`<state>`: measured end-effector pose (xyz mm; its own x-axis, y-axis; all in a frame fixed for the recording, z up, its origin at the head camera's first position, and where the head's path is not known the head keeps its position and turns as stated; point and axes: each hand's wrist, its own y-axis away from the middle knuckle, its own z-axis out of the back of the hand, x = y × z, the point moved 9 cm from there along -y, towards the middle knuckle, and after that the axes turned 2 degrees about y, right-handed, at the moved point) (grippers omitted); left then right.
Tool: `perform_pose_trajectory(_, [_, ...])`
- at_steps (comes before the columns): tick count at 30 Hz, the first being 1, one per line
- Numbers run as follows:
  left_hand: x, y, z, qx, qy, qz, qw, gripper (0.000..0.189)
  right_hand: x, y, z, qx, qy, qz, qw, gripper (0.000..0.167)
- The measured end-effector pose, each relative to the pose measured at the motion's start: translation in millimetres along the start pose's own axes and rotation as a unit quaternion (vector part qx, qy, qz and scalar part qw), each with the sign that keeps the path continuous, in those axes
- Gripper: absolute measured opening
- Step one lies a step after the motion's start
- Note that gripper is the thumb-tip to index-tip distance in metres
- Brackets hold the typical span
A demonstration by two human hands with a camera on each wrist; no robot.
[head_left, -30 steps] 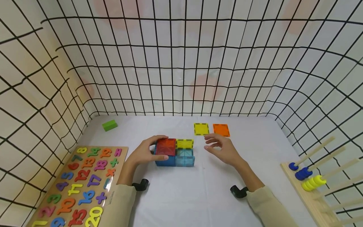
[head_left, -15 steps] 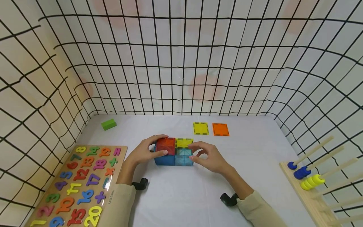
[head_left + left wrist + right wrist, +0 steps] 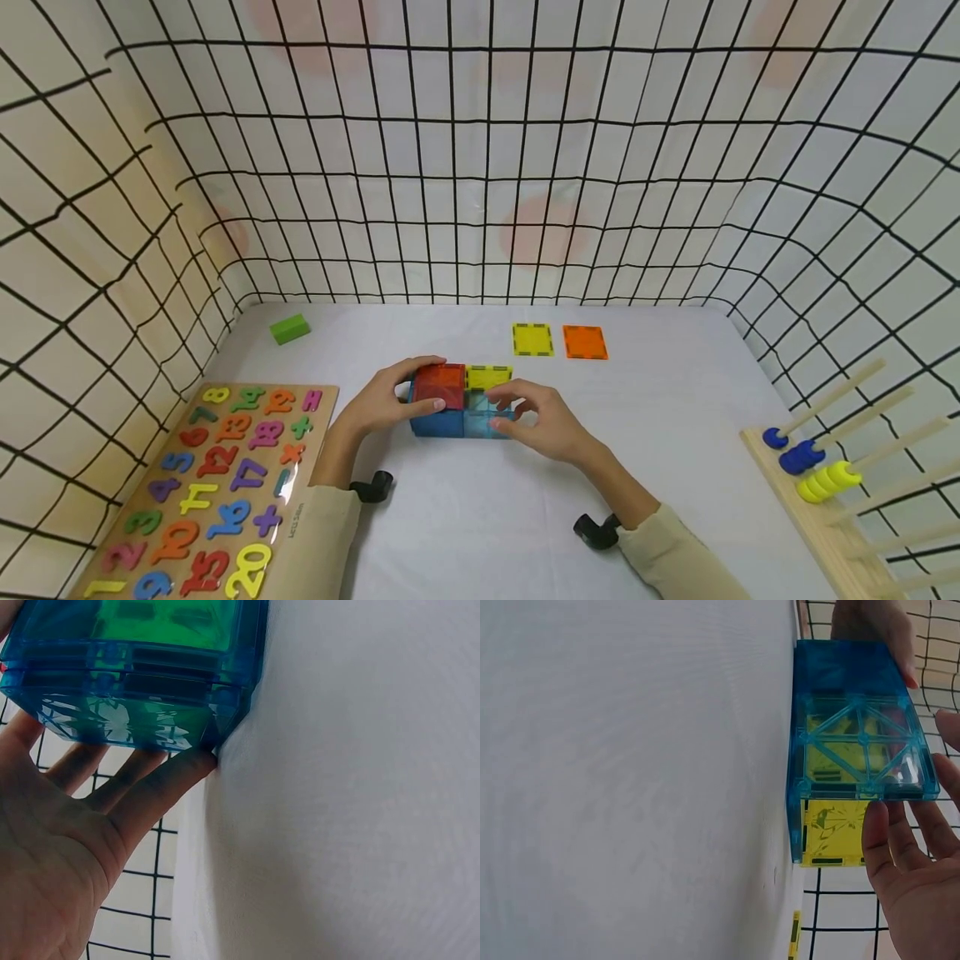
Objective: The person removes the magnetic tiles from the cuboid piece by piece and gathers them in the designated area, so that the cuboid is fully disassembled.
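Observation:
A two-part build of see-through magnetic tiles (image 3: pixel 437 425) stands on the white cloth. Its left half is dark blue with a red tile (image 3: pixel 439 386) on top; a yellow tile (image 3: pixel 488 377) backs its right half, with a light-blue tile (image 3: pixel 862 742) in front. My left hand (image 3: pixel 381 398) grips the left half, thumb at the front and fingers reaching round the end. At the right end my right hand (image 3: pixel 546 421) has loosely bent fingers; thumb and index tips are over the light-blue part. In the right wrist view its fingertips (image 3: pixel 875 817) are right at that tile's edge.
A flat yellow square tile (image 3: pixel 532 339) and an orange tile (image 3: pixel 585 342) lie behind the build. A green block (image 3: pixel 289 329) is at the back left. A number board (image 3: pixel 202 492) flanks the left arm; a wooden peg stand (image 3: pixel 825 508) is at right. Black grid walls (image 3: pixel 480 200) enclose the table.
My right hand has come in from the right to the build's right end. The light-blue front tile, leaning outward earlier, now stands more upright. The left hand keeps its hold.

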<state>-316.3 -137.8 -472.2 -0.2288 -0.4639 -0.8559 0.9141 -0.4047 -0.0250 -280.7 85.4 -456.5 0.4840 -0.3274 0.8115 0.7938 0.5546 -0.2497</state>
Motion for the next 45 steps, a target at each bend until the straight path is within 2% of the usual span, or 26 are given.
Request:
perform_pose_trajectory(8, [-1.0,-1.6,-1.8,0.0,-0.001,-0.006,1.0,0.067,-0.9,-0.4,-6.1,0.008,0.011,-0.013,0.9998,0.039])
perform_pose_trajectory(15, [-1.3,0.1,-1.2,-0.003,-0.006,0.001,1.0,0.066,2.3,-2.4,-13.0,0.017,0.018,-0.016,0.9996,0.038])
perform_pose_trajectory(28, [-0.9,-0.1,-1.2,-0.01,-0.023,0.006,0.9997,0.068,0.6,-5.3,-20.5,0.032,0.046,-0.024,0.9981,0.025])
perform_pose_trajectory(32, [-1.4,-0.6,-1.2,-0.011,-0.027,0.005,0.9996,0.068,2.0,-4.6,-19.1,0.029,0.089,-0.021,0.9954,0.025])
perform_pose_trajectory(38, [0.1,-0.6,-1.5,-0.01,-0.028,0.009,0.9995,0.067,8.3,-3.5,-15.9,0.016,0.173,-0.008,0.9847,0.026])
perform_pose_trajectory(45, [2.0,0.2,-1.3,-0.008,-0.028,0.017,0.9994,0.067,13.9,-0.8,-11.0,0.005,0.18,0.001,0.9837,0.029])
